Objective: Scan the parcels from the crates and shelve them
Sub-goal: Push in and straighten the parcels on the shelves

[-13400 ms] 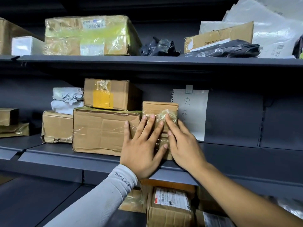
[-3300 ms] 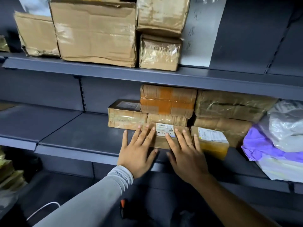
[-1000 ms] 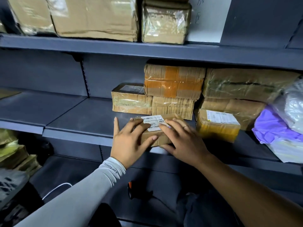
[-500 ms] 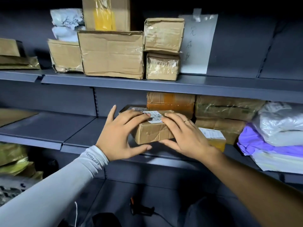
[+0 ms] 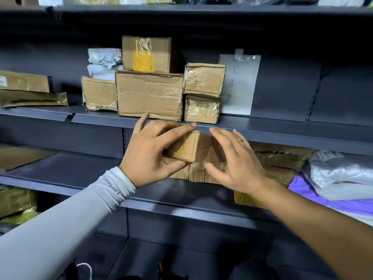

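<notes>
A small taped cardboard parcel (image 5: 190, 147) is held in the air at the centre of the view, tilted with one corner toward the camera, just below the front lip of the middle shelf (image 5: 282, 134). The left hand (image 5: 153, 153) has its grip closed round the parcel: fingers over the top, thumb under the lower edge. The right hand (image 5: 235, 161), at 3 o'clock of the parcel, has its fingers spread and nearly straight against the parcel's right side; its grip is wide, and a ring shows on one finger. A grey sleeve (image 5: 66, 217) covers the left forearm.

Behind the parcel, toward 6 o'clock, brown boxes (image 5: 203, 174) sit on the lower shelf (image 5: 181, 201). At 3 o'clock on that shelf lie grey and purple plastic mailers (image 5: 341, 178).

At 12 o'clock, on the middle shelf, stands a large cardboard box (image 5: 149, 94) with a yellow-taped box (image 5: 146, 54) on top. Just beside it at its 3 o'clock are two small boxes (image 5: 203, 91), stacked one on the other, and a white paper note (image 5: 239, 83) is taped to the back panel behind them. At the large box's 9 o'clock are another box (image 5: 99, 93) topped with white bags (image 5: 104, 63).
</notes>
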